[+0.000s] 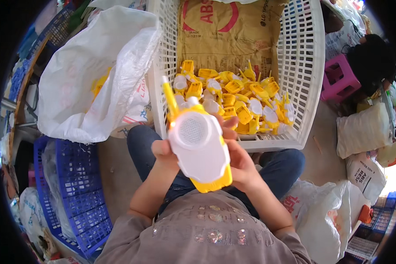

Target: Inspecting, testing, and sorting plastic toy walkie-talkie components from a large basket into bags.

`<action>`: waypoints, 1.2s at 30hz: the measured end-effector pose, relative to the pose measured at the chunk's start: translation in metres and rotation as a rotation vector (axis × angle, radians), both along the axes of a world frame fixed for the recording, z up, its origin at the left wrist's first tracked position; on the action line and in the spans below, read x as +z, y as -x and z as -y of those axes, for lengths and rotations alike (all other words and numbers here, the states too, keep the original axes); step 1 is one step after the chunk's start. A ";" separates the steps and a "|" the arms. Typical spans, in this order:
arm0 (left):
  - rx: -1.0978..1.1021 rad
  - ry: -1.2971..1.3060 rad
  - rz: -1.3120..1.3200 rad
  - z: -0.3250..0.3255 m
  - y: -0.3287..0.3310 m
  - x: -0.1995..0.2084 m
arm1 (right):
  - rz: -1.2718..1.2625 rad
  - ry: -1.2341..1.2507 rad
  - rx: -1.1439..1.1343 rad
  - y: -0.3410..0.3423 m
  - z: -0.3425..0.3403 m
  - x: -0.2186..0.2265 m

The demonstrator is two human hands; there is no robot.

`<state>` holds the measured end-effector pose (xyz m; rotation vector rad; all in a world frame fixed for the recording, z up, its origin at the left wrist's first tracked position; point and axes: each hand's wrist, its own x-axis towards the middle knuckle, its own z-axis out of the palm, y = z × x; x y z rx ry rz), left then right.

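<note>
A yellow toy walkie-talkie (202,152) with a white front, a round mesh speaker and a stubby antenna is held up before my chest, tilted a little. My left hand (163,153) grips its left edge, the thumb showing and the other fingers hidden behind it. Along the right edge, my right hand (240,163) is closed on the same toy, with some fingers reaching behind its upper part. Just beyond, a heap of similar yellow and white toy pieces (231,99) lies in a white plastic crate (300,75).
Brown printed paper (229,44) lines the crate's far part. At the left, an open white woven sack (88,53) has something yellow inside. A blue crate (81,189) stands below it. To the right are a pink stool (340,79), a stuffed sack (365,127) and white plastic bags (323,220).
</note>
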<state>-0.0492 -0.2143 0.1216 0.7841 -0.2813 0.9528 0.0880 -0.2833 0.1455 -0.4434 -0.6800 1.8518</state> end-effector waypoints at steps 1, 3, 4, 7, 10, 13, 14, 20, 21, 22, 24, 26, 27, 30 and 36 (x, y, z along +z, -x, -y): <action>0.056 0.093 -0.082 0.005 0.004 0.009 | 0.013 -0.009 -0.027 0.003 0.000 -0.010; 0.108 0.125 -0.115 0.008 0.015 0.007 | 0.010 -0.022 -0.070 0.008 0.000 -0.020; 0.179 0.153 -0.149 0.009 0.015 0.009 | 0.015 -0.048 -0.086 0.011 -0.001 -0.021; 0.175 0.040 -0.017 0.008 0.022 0.034 | -0.047 -0.154 0.018 0.020 -0.004 -0.008; 0.450 -0.037 0.054 0.004 0.034 0.059 | 0.021 -0.166 -0.001 0.017 -0.007 0.000; 0.846 -0.568 -0.255 -0.009 0.081 0.066 | 0.425 -0.021 -0.134 0.017 -0.016 -0.014; 0.938 -0.665 -0.426 -0.015 0.101 0.074 | 0.557 -0.021 -0.236 0.009 -0.021 -0.030; 1.971 -0.882 -1.458 -0.029 0.152 0.135 | 0.686 0.264 -0.340 -0.041 -0.029 -0.095; 2.199 -1.073 -1.544 -0.033 0.143 0.136 | 0.664 0.309 -0.362 -0.048 -0.028 -0.098; 2.020 -0.995 -1.411 -0.033 0.126 0.127 | 0.667 0.366 -0.392 -0.057 -0.025 -0.097; 1.590 -0.901 -1.287 -0.028 0.086 0.101 | 0.609 0.381 -0.475 -0.067 -0.023 -0.092; 0.943 -0.736 -1.206 -0.027 0.040 0.061 | 0.570 0.368 -0.497 -0.070 -0.023 -0.084; 0.810 -0.946 -1.339 -0.032 0.012 0.046 | 0.542 0.370 -0.514 -0.072 -0.023 -0.082; 0.821 -1.213 -1.641 -0.066 -0.014 -0.060 | 0.509 0.337 -0.508 -0.066 -0.022 -0.070; 0.345 -1.176 -2.042 -0.095 -0.017 -0.109 | 0.497 0.290 -0.551 -0.078 -0.005 -0.056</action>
